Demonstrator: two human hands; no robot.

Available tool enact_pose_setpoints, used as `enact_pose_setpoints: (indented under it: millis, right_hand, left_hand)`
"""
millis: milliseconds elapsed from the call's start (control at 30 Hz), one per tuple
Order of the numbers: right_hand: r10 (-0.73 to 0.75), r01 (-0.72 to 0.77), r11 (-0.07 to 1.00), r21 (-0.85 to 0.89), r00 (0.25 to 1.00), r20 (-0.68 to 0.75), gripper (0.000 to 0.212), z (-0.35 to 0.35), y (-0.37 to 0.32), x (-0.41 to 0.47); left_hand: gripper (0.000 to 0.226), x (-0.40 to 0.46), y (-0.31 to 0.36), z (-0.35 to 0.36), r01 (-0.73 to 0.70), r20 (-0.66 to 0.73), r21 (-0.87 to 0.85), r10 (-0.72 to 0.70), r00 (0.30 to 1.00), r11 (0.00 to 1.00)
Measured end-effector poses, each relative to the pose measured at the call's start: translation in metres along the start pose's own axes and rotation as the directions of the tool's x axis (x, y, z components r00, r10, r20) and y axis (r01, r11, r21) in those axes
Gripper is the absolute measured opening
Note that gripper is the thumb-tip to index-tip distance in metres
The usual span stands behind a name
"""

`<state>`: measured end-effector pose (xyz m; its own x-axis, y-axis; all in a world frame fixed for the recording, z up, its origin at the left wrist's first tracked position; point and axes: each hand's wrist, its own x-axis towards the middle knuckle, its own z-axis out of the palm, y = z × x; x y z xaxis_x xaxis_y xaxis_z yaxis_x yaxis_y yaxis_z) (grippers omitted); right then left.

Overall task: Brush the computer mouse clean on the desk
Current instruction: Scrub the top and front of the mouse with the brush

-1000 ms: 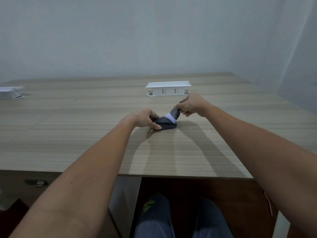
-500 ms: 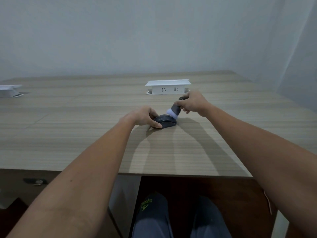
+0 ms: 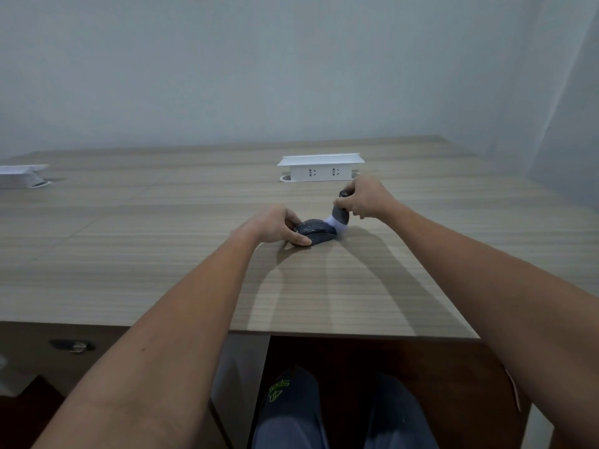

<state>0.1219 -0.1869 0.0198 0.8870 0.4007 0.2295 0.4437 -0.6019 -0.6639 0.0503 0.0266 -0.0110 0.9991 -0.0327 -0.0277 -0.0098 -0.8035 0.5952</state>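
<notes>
A dark grey computer mouse (image 3: 316, 231) lies on the wooden desk (image 3: 162, 254), a little right of centre. My left hand (image 3: 275, 223) grips its left side, thumb along the near edge. My right hand (image 3: 364, 197) is closed around the dark handle of a small brush (image 3: 339, 218). The brush's white bristles touch the far right end of the mouse. Fingers hide most of the brush handle.
A white pop-up socket box (image 3: 321, 168) stands just behind my right hand. A second white socket box (image 3: 22, 175) sits at the far left edge. The desk's front edge runs below my forearms, with a drawer handle (image 3: 73, 345) at lower left. A wall rises behind.
The brush has swept from the top of the mouse toward its far right end. My right hand shifted slightly right. My left hand kept its grip on the mouse.
</notes>
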Motion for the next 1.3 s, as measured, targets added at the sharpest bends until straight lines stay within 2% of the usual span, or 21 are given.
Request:
enact_pose_setpoints:
  millis: [67,133,200,300,333,400,467,533,600,633,700,767,833,900,933,1000,1067,1133,1200,1233,1300]
  right_hand:
    - [-0.016,0.018,0.995,0.099,1.0,-0.02,0.03,-0.002,0.0,0.001]
    - [-0.037,0.029,0.975,0.219,0.999,0.034,0.023,-0.003,0.0,-0.002]
    - [-0.036,0.022,0.985,0.17,0.996,0.08,0.021,-0.003,0.005,-0.003]
    - [-0.024,0.025,0.999,-0.024,0.999,0.032,0.021,-0.004,0.01,-0.002]
    - [-0.032,0.032,0.999,-0.017,0.999,0.007,0.02,-0.005,0.01,-0.001]
    - [-0.04,0.041,0.989,0.14,0.999,-0.01,0.022,-0.005,0.011,-0.002]
    - [-0.056,0.046,0.971,0.237,0.998,0.038,0.024,-0.004,0.012,-0.005]
    - [-0.05,0.042,0.992,0.118,0.997,0.066,0.023,-0.003,0.014,-0.007]
    - [-0.051,0.052,0.998,-0.024,0.998,0.03,0.024,-0.004,0.016,-0.005]
    - [-0.057,0.057,0.998,-0.024,0.998,0.003,0.025,-0.005,0.015,-0.003]
    - [-0.062,0.063,0.991,0.117,0.998,-0.016,0.025,-0.006,0.012,-0.003]
    - [-0.073,0.063,0.968,0.244,0.997,0.035,0.025,-0.008,0.011,-0.005]
    - [-0.068,0.052,0.984,0.173,0.994,0.086,0.02,-0.006,0.012,-0.005]
    - [-0.046,0.045,0.999,0.018,0.998,0.041,0.017,-0.005,0.015,-0.004]
    - [-0.039,0.039,0.999,-0.006,0.999,0.002,0.019,-0.005,0.017,-0.002]
    - [-0.033,0.036,0.991,0.127,0.999,-0.026,0.024,-0.005,0.017,-0.001]
    - [-0.044,0.034,0.962,0.27,0.998,0.033,0.027,-0.005,0.017,-0.001]
    - [-0.032,0.018,0.984,0.179,0.996,0.079,0.025,-0.004,0.018,0.0]
    - [-0.022,0.022,1.0,0.019,0.999,0.034,0.021,-0.004,0.018,0.003]
    - [-0.023,0.023,1.0,0.004,1.0,0.001,0.02,-0.005,0.017,0.005]
    - [-0.041,0.042,0.99,0.133,0.999,-0.014,0.021,-0.005,0.013,0.005]
  left_hand:
    - [0.037,0.0,-0.001,0.001,-0.003,-0.001,0.003,0.003,1.0,1.0]
    - [0.036,0.0,-0.001,0.001,-0.004,-0.003,0.004,0.004,1.0,1.0]
    - [0.035,0.0,-0.001,0.002,-0.01,-0.004,-0.001,0.01,1.0,1.0]
    - [0.038,0.0,-0.001,0.003,-0.009,-0.011,0.004,0.009,1.0,1.0]
    - [0.038,0.001,-0.001,0.003,-0.006,-0.014,0.01,0.006,1.0,1.0]
    - [0.038,0.001,-0.001,0.003,-0.001,-0.016,0.012,0.001,1.0,1.0]
    - [0.038,0.0,0.0,0.003,0.006,-0.022,0.009,-0.006,1.0,1.0]
    - [0.037,0.0,0.0,0.004,0.008,-0.027,0.001,-0.008,1.0,1.0]
    - [0.037,-0.001,0.001,0.005,0.004,-0.032,-0.002,-0.004,0.999,1.0]
    - [0.037,-0.002,0.001,0.004,0.004,-0.033,-0.003,-0.004,0.999,1.0]
    - [0.035,-0.002,0.0,0.004,0.001,-0.021,-0.011,-0.001,1.0,1.0]
    - [0.034,-0.001,-0.002,0.004,-0.012,-0.012,-0.023,0.012,1.0,1.0]
    - [0.035,-0.002,-0.003,0.004,-0.028,-0.02,-0.046,0.027,0.999,0.999]
    - [0.033,-0.003,-0.003,0.005,-0.041,-0.017,-0.079,0.04,0.999,0.996]
    - [0.032,-0.003,-0.002,0.005,-0.041,-0.011,-0.089,0.041,0.999,0.995]
    - [0.03,-0.002,-0.002,0.006,-0.031,-0.002,-0.099,0.031,1.0,0.995]
    - [0.028,-0.002,-0.001,0.006,-0.022,-0.002,-0.098,0.022,1.0,0.995]
    - [0.028,-0.001,0.0,0.006,-0.013,-0.009,-0.099,0.012,1.0,0.995]
    - [0.028,-0.002,0.001,0.006,-0.019,-0.012,-0.109,0.017,1.0,0.994]
    - [0.028,-0.003,0.001,0.006,-0.025,-0.012,-0.117,0.024,1.0,0.993]
    - [0.026,-0.003,0.001,0.006,-0.032,-0.007,-0.126,0.031,0.999,0.992]
